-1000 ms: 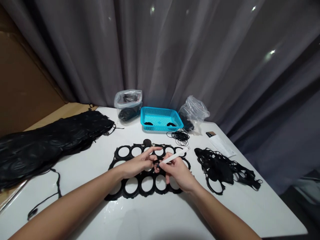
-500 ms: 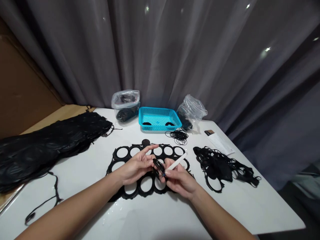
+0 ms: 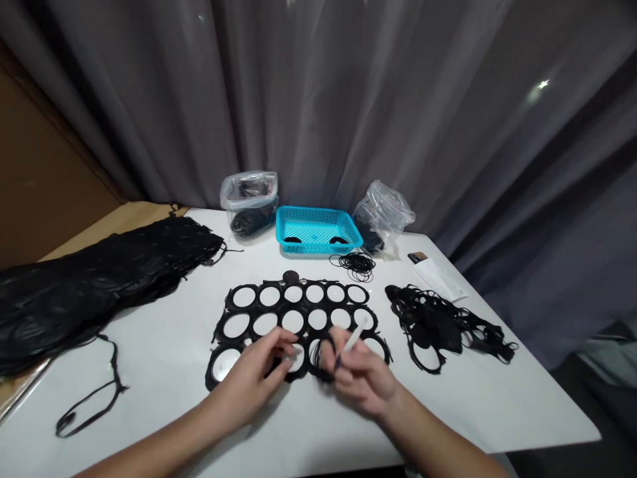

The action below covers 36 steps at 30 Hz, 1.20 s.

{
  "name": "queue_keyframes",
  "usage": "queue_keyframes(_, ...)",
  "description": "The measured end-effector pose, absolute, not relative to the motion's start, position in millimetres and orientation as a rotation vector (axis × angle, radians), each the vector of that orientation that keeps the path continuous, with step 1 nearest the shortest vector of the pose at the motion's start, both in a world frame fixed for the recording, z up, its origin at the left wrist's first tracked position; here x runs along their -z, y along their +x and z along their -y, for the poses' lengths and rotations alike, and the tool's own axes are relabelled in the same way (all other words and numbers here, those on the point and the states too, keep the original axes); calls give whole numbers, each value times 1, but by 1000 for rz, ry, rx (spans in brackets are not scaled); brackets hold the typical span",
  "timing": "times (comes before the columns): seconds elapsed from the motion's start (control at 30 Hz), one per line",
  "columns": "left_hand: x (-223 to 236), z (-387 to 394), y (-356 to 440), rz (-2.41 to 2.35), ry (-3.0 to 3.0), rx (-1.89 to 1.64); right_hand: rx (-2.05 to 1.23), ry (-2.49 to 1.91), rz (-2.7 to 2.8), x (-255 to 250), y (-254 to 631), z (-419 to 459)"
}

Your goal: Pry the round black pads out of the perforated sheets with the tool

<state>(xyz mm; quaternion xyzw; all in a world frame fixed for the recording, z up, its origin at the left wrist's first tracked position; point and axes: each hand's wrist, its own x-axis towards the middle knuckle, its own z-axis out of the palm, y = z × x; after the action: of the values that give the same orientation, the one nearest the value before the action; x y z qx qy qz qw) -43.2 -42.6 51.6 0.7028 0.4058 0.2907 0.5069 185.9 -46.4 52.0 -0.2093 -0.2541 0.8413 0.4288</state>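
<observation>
A black rubbery sheet (image 3: pixel 229 309) with rows of round holes lies flat on the table. My left hand (image 3: pixel 259 368) is over its near row, fingers curved, with a gap between thumb and fingertips. Whether it touches the sheet I cannot tell. Just to its right, my right hand (image 3: pixel 365 372) is closed on a slim white pen-like tool (image 3: pixel 356 334) with a dark blue lower end. A bunch of thin black rings (image 3: pixel 318 355) hangs at the fingers of this hand, blurred by motion. Beyond the sheet's far edge rests a small black disc (image 3: pixel 290 277).
A blue basket (image 3: pixel 318 249) with black rings stands at the back between two clear plastic bags (image 3: pixel 249 192). Loose thin rings (image 3: pixel 359 265) lie before it. Black perforated scraps (image 3: pixel 442 328) are at right, stacked black sheets (image 3: pixel 99 285) at left, with a black strip (image 3: pixel 118 378) nearby.
My left hand has drawn away from the black rings, down and left over the sheet, its fingers now curled. My right hand keeps the white tool and the rings. The view has shifted slightly.
</observation>
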Motion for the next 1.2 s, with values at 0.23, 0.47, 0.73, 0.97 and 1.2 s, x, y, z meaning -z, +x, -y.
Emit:
queue_keyframes(0.23, -17, 83, -73, -1114, 2725, -592, -1612, -1168, 1303, -50, 176, 34)
queue_keyframes(0.47, -11, 92, -69, -1118, 2794, -590, -1262, -1323, 1779, -29, 160, 54)
queue_keyframes(0.73, -6, 93, -70, -1123, 2813, -542, -1162, -1286, 1869, -31, 159, 55)
queue_keyframes(0.97, -10, 92, -68, -1123, 2860, -521, -1079, -1276, 1939, -35, 158, 58)
queue_keyframes(1.2, -10, 93, -68, -1132, 2830, -555, -963, -1231, 2045, -34, 158, 61)
